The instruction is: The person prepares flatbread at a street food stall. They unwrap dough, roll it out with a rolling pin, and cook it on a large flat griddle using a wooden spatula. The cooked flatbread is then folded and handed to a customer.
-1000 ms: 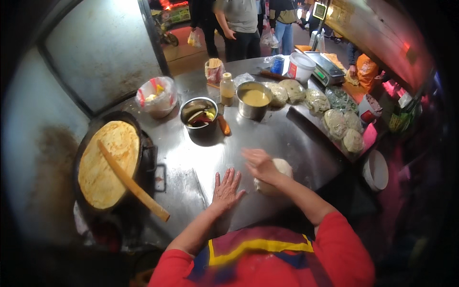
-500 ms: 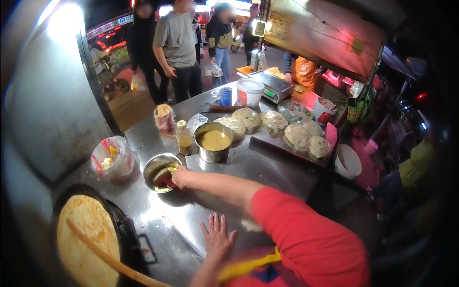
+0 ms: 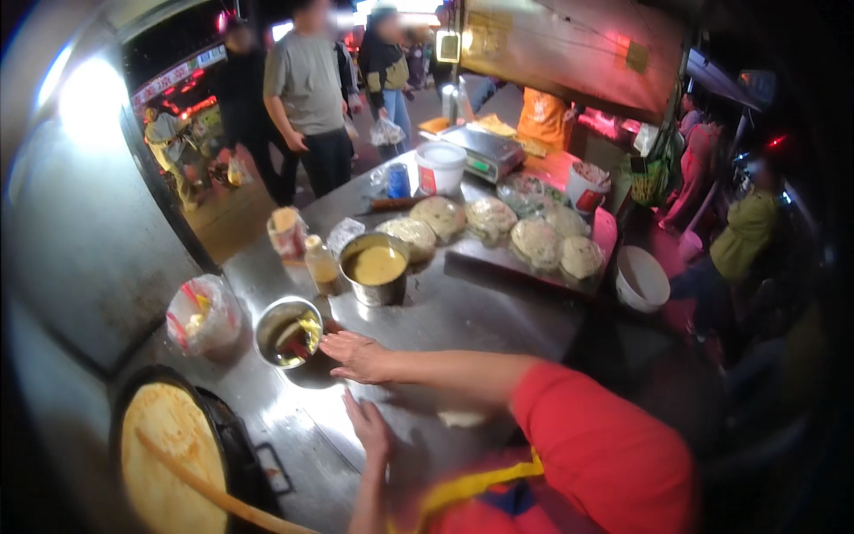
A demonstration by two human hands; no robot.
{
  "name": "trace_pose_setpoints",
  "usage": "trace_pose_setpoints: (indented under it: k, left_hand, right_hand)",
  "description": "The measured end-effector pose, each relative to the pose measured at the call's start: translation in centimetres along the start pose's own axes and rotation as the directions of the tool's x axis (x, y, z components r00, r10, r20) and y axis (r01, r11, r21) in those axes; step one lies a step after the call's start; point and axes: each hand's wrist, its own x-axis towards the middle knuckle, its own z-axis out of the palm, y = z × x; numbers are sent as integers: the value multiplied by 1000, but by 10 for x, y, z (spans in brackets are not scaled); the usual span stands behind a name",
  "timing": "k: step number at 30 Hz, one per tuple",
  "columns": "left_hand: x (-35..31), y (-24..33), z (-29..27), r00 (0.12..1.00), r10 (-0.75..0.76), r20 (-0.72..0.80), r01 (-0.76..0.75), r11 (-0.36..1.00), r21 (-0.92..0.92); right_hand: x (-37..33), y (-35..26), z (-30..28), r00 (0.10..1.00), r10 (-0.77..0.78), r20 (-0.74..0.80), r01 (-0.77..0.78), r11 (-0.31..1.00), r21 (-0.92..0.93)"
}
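Observation:
Just right of a metal bowl (image 3: 266, 327), my right hand (image 3: 358, 358) reaches out palm down, fingers extended and holding nothing. In the bowl lie dark liquid and something yellow-green that I cannot make out. My left hand (image 3: 367, 425) is below it, fingers stretched and thumb apart, over the steel worktop (image 3: 436, 325). Behind the bowl stand a steel pot (image 3: 376, 291) of yellowish thick liquid and a clear bottle (image 3: 321, 265). A large flatbread (image 3: 169, 436) lies in the round black pan at lower left, with a long wooden stick (image 3: 200, 485) across it.
Several plastic-covered dough rounds (image 3: 438, 218) line the back of the worktop. A bag-lined bin (image 3: 206, 313) stands left of the bowl. Farther back are a white tub (image 3: 441, 169), a blue can (image 3: 398, 181) and a scale (image 3: 485, 151). People stand beyond the counter; a white bucket (image 3: 642, 278) is at right.
My right hand has come out of the bowl and opened beside it. My left hand has lifted and turned, moving left toward the right one. The whole view has shifted slightly.

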Motion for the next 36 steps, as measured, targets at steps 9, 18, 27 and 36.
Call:
trace_pose_setpoints:
  k: [9,18,27,36]
  left_hand:
    - [22,104,113,978,48,202,100,744,-661]
    - [-51,106,145,988,152,-35,-131,929,346]
    - [-100,54,164,989,128,-79,-59,817,574]
    - [-112,132,78,565,-809,163,757,430,-491]
  right_hand:
    - [-177,-52,-65,885,405,228,-255,14,967]
    - [-245,-4,-93,929,369,10,-321,795,514]
    - [-272,20,-42,965,166,-202,-139,980,141]
    - [-275,53,-100,511,739,438,-859,432,274]
